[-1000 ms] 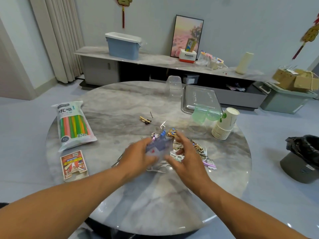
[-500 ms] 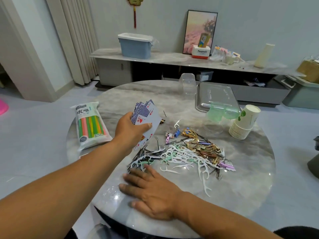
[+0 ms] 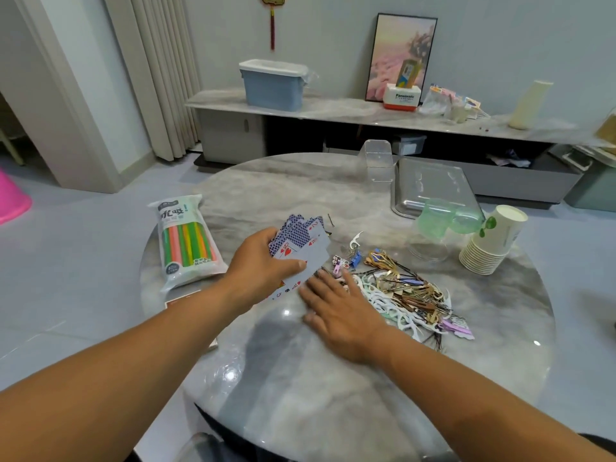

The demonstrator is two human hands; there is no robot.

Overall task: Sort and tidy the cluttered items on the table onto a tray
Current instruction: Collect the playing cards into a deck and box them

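Note:
My left hand [image 3: 263, 261] grips a loose fan of playing cards [image 3: 301, 241], blue backs and red pips showing, just above the round marble table [image 3: 300, 378]. My right hand [image 3: 340, 311] lies flat with straight fingers on the table, its fingertips touching the left edge of a heap of white floss picks, hairpins and clips [image 3: 400, 291]. A few more cards poke out under my left hand. A steel tray [image 3: 430, 185] sits at the table's far right side.
A bag of coloured straws [image 3: 186, 241] lies at the table's left, a card box [image 3: 181, 298] partly hidden by my left arm. Green plastic cups [image 3: 440, 218], a clear cup, a stack of paper cups [image 3: 493, 241] and a clear box [image 3: 378, 160] stand near the tray.
My left hand lifted the cards out of the heap and now holds them lower, near the table. My right hand slid forward to the edge of the heap.

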